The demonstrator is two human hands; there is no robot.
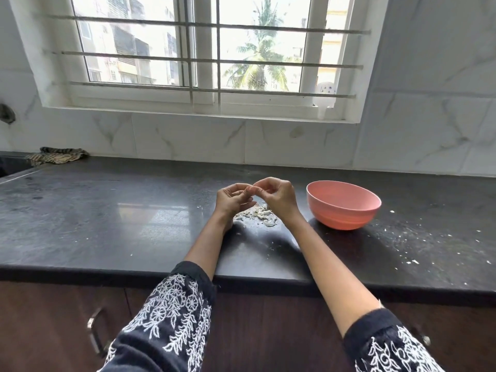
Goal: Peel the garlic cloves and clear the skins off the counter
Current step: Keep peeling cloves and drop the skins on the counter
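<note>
My left hand [233, 200] and my right hand [276, 196] meet above the dark counter [107, 224], fingers curled toward each other. Between their fingertips they pinch a small pale garlic clove [252, 188], mostly hidden by the fingers. Directly beneath the hands a heap of thin pale garlic skins [259, 214] lies on the counter. A pink bowl [343, 205] stands just right of my right hand; its inside is not visible from here.
White crumbs [429, 237] are scattered over the counter's right side. A striped cloth [57, 155] lies at the far left by the wall, next to a sink edge. A barred window is behind the counter. Cabinet doors with handles are below the front edge.
</note>
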